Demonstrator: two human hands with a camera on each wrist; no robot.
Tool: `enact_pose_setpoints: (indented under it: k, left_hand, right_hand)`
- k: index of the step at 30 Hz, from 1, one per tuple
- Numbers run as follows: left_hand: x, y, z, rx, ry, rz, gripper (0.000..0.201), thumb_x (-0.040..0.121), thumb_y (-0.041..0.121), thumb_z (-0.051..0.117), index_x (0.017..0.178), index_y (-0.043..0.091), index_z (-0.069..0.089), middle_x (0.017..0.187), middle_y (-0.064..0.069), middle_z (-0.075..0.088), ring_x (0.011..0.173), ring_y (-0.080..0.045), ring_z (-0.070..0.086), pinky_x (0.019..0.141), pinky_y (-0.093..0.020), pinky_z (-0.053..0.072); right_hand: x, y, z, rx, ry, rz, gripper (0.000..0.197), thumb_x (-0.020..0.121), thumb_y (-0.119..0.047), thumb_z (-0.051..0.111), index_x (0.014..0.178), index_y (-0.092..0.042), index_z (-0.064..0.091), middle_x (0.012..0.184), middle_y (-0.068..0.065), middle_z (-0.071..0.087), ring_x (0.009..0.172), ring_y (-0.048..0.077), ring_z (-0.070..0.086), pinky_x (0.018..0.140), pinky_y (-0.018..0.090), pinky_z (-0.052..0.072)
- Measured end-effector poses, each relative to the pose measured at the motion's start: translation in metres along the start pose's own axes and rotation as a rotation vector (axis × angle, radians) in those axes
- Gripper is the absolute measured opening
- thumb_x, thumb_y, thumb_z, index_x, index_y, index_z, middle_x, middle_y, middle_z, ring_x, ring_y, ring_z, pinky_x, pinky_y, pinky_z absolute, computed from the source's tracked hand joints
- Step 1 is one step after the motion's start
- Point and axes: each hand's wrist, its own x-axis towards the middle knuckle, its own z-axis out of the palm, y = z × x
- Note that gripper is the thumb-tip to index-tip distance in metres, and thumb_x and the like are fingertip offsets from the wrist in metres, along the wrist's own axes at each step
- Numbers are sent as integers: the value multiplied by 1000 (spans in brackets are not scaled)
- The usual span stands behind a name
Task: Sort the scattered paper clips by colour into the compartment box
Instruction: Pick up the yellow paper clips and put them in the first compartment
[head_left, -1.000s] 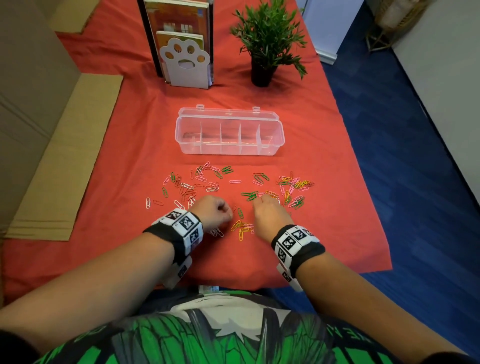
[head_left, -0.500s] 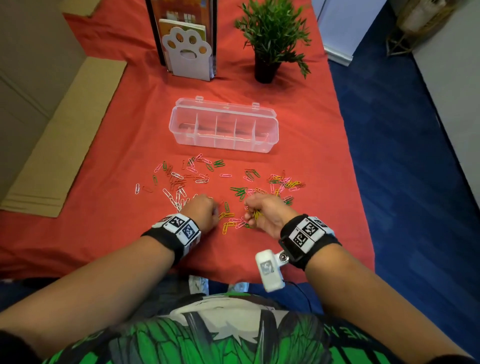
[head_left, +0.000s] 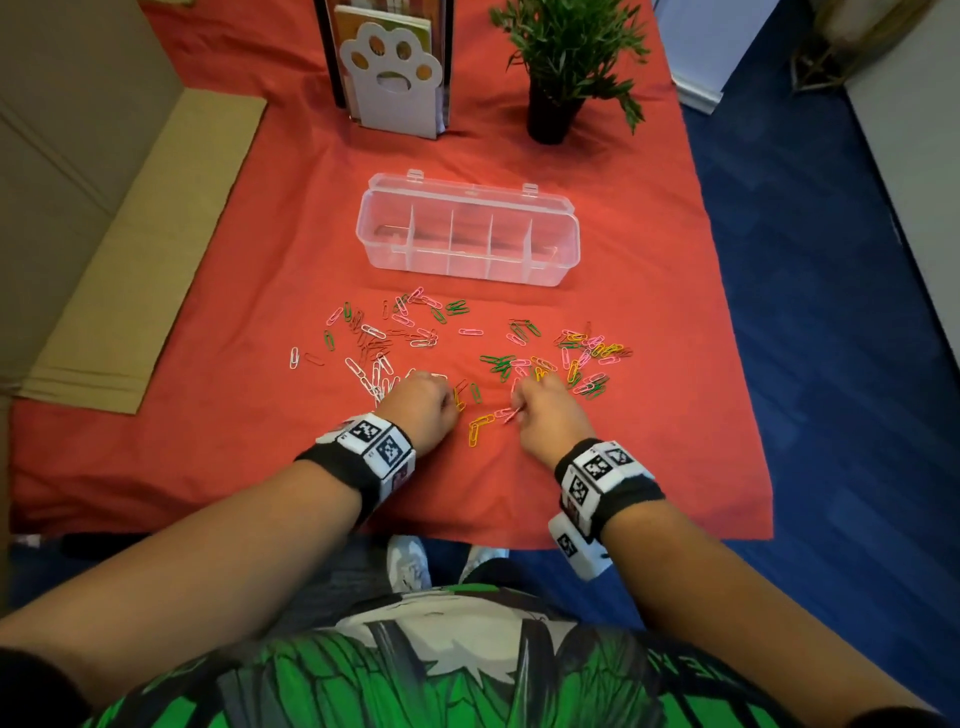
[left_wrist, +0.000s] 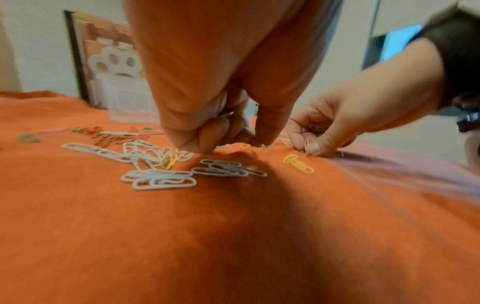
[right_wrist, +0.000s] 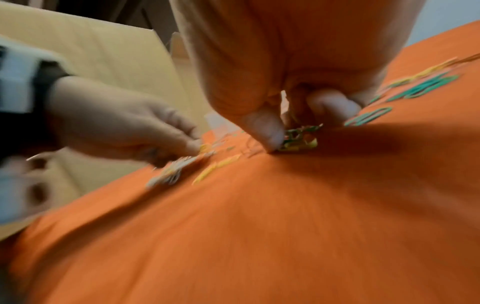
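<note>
- Both hands work low on the counter in the head view: the left hand is curled down among white paper clips, and the right hand pinches a pink clip just beside two yellow clips. All the other paper clips lie scattered between the hands and the compartment box, whose compartments look empty. With colours this mixed, a hurried grab could lift a wrong-coloured clip along.
- Left wrist view: the left hand's fingers are bunched with something metallic tucked between them, probably clips, though blur hides how many. White clips overlap just below; interlocked ones may drag out in a chain and drop on the way to the box.
- Right wrist view: the right hand's thumb presses onto a tangle of green and yellow clips. That tangle risks putting two colours into one compartment. The cloth could also bunch and hide clips.
</note>
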Motion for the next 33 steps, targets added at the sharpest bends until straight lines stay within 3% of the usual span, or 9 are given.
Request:
enact_pose_setpoints:
  k: [4,8,13,17,20,22,27,29,33]
  left_hand:
    - [-6,-12,-11,-394,-70,-169,18,87,18,53,69,20,54,69,-1,55,68,-19,49,66,-27,37]
    - [-10,-15,-18,-992,-107,-410,24,85,10,45,63,18,45,56,-1,43,44,-13,37,41,-19,26]
    - [-16,-18,-34,-1446,-129,-456,20,79,5,34,66,18,42,57,-3,56,41,-10,40,39,-15,30]
    - [-17,-23,-43,-1577,-52,-411,26,74,0,32,55,14,44,61,-7,60,43,-13,46,42,-15,36]
    - [-14,-27,-49,-1593,25,-401,40,74,-1,31,42,14,50,59,-5,62,42,-11,48,38,-13,36]
    - [-12,-30,-54,-1589,54,-454,33,76,2,34,49,13,49,54,-3,61,40,-10,49,36,-12,35]
    - [-10,-44,-61,-1551,60,-511,27,81,8,40,56,12,51,48,2,54,44,-8,60,39,-14,47]
    - [-10,-49,-62,-1509,100,-509,19,82,4,39,66,13,47,55,-1,48,43,-8,58,40,-15,50]
    - [-11,-55,-61,-1364,100,-488,27,79,-3,28,72,12,49,65,-4,39,54,-15,46,41,-17,51]
  right_hand:
    - [4,-7,-2,-20,90,-20,11,81,-15,55,91,-18,59,104,7,47,92,28,58,84,37,49]
    - [-2,-23,12,-134,11,-169,18,81,-18,57,99,-20,60,105,7,47,98,29,57,81,39,50]
    - [-10,-31,30,-290,37,-230,17,83,-13,52,100,-13,50,105,10,43,89,33,57,70,41,51]
    - [-9,-33,25,-217,0,-185,10,85,-8,48,93,-12,51,103,9,47,89,31,56,74,39,47]
    - [-3,-33,17,141,-47,-34,16,85,-5,48,79,-20,48,82,0,54,81,22,52,71,27,38]
    - [2,-33,10,388,-1,78,23,84,-6,52,71,-24,48,68,-5,50,71,16,49,67,25,36]
    - [8,-35,-2,807,-4,275,25,82,-2,53,66,-21,55,59,-1,50,38,1,40,37,17,28]
    - [10,-33,-3,690,-13,245,23,82,-6,55,65,-21,57,61,-2,52,47,6,45,42,18,34]
    - [3,-36,3,91,-78,69,4,81,-16,56,82,-18,60,84,3,62,85,24,61,79,30,47]
